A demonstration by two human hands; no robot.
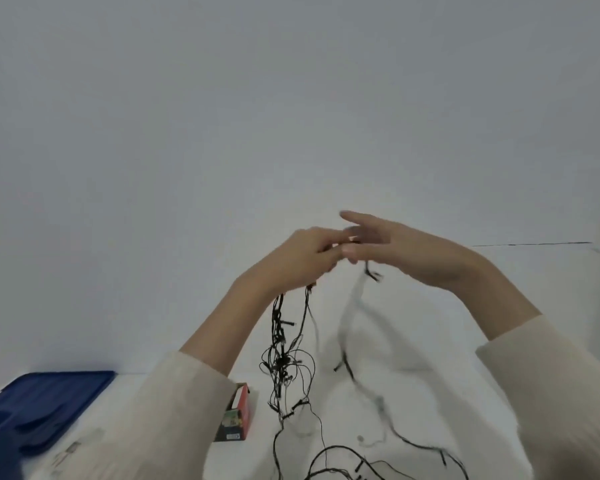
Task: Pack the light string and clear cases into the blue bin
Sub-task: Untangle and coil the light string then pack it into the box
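White wall [187,133] behind; raised left hand [303,259] gripping light string [280,360]; right hand [407,252] straight-fingered.

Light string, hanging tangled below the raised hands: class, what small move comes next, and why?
Probably wind a loop into the left hand, which grips the light string: long strands trail on the table, too loose for the blue bin.

There is a single view, from a wide-angle camera worn on the person's head. It faces forward more than down. A plain pale wall [291,98] fills the upper two thirds, and the white bench [413,393] shows only along the bottom. The raised left hand [302,258] and right hand [406,251] sit close to the lens near the centre. The light string [281,358] and both sleeves run off the lower edge, and the lower left corner crops the blue bin [49,393].
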